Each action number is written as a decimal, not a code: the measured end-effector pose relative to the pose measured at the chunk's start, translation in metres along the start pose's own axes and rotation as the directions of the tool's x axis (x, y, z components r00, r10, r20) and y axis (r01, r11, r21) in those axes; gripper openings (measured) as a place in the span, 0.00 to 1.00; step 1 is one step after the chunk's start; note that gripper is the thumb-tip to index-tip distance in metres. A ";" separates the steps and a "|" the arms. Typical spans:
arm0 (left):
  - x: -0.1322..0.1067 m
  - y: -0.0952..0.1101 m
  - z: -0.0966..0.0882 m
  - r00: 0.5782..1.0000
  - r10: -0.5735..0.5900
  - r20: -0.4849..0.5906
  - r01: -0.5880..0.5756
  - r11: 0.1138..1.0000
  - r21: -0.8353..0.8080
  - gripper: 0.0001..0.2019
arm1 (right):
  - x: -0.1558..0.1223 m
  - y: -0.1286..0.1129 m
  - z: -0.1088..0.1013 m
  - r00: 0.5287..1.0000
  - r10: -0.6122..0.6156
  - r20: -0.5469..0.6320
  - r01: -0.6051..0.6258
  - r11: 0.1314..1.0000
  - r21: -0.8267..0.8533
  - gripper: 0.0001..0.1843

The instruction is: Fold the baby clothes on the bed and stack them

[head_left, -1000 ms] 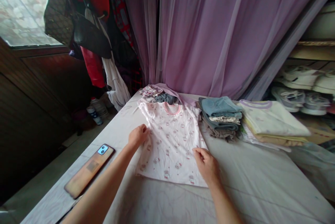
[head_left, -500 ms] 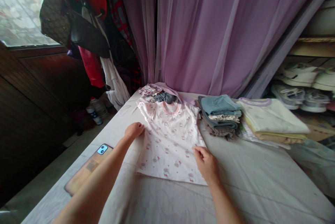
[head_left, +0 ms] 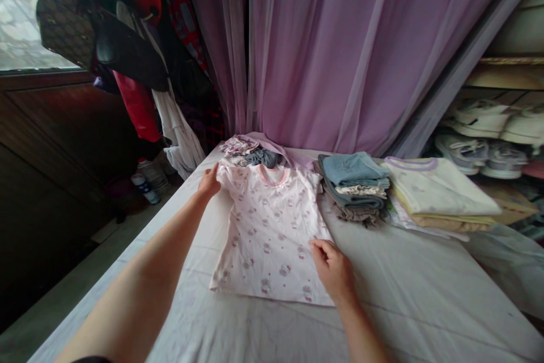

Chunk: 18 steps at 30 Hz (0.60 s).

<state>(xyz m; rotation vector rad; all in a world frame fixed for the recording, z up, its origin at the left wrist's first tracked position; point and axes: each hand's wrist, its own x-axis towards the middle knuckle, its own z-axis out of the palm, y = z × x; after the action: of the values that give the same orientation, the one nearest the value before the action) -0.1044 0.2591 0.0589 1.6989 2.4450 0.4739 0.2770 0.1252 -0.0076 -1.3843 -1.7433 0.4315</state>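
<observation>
Far left of the T-shirt (head_left: 270, 233), a window (head_left: 17, 17) sits above a dark wood panel (head_left: 55, 125). A monogrammed handbag (head_left: 63, 17), a black leather bag (head_left: 127, 51), a red garment (head_left: 138, 108) and a white garment (head_left: 178, 136) hang in a row, a plastic bottle (head_left: 144, 188) on the floor below. Main change: the left hand (head_left: 209, 180) has just moved up the shirt's side to the sleeve; fingers partly open, tips at the sleeve's edge, pinch or light touch impossible to tell. The T-shirt, white with pink print and collar, lies flat, collar far side, on the sheet-covered counter (head_left: 425, 295). The right hand (head_left: 334, 269) sits at its lower side edge, fingers curled on the cloth, grip unclear. Just past the collar lies a crumpled clothes pile (head_left: 250, 153). To the right come a folded denim stack (head_left: 352, 182) and a pale folded stack (head_left: 437, 193). A purple curtain (head_left: 323, 51) hangs behind; farther right, a shelf of sneakers (head_left: 480, 125).
</observation>
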 end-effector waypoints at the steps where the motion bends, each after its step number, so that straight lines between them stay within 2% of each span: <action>1: 0.006 -0.001 -0.003 0.999 0.040 0.008 -0.041 0.997 0.062 0.37 | 0.000 0.000 0.000 1.000 0.004 -0.003 -0.004 1.000 0.001 0.19; 6: 0.023 -0.001 -0.011 0.983 0.178 0.047 -0.184 0.968 0.168 0.18 | 0.000 0.000 0.001 1.000 -0.003 -0.017 0.003 1.000 0.013 0.18; 9: 0.028 0.007 -0.017 0.964 0.267 0.017 -0.266 0.952 0.149 0.14 | 0.001 0.000 0.001 1.000 -0.013 -0.016 0.014 1.000 0.011 0.17; 11: 0.029 0.016 -0.024 0.930 0.360 -0.072 -0.350 0.929 0.118 0.14 | 0.002 -0.001 0.000 1.000 -0.010 -0.010 0.010 1.000 0.006 0.18; 13: 0.029 0.028 -0.031 0.872 0.444 -0.208 -0.438 0.896 0.074 0.13 | 0.002 -0.001 0.000 1.000 -0.006 -0.003 0.006 1.000 0.001 0.18; 15: 0.026 0.043 -0.037 0.832 0.473 -0.290 -0.489 0.872 0.021 0.13 | 0.002 -0.001 0.000 1.000 -0.003 0.003 0.003 1.000 0.003 0.18; 18: 0.020 0.063 -0.043 0.880 0.416 -0.227 -0.439 0.897 -0.058 0.15 | 0.002 -0.001 0.000 1.000 0.002 0.008 -0.002 1.000 0.012 0.17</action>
<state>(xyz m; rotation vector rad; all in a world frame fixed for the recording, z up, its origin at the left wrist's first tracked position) -0.0672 0.2900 0.1219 2.2498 2.1034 0.8593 0.2764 0.1270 -0.0055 -1.3783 -1.7430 0.4481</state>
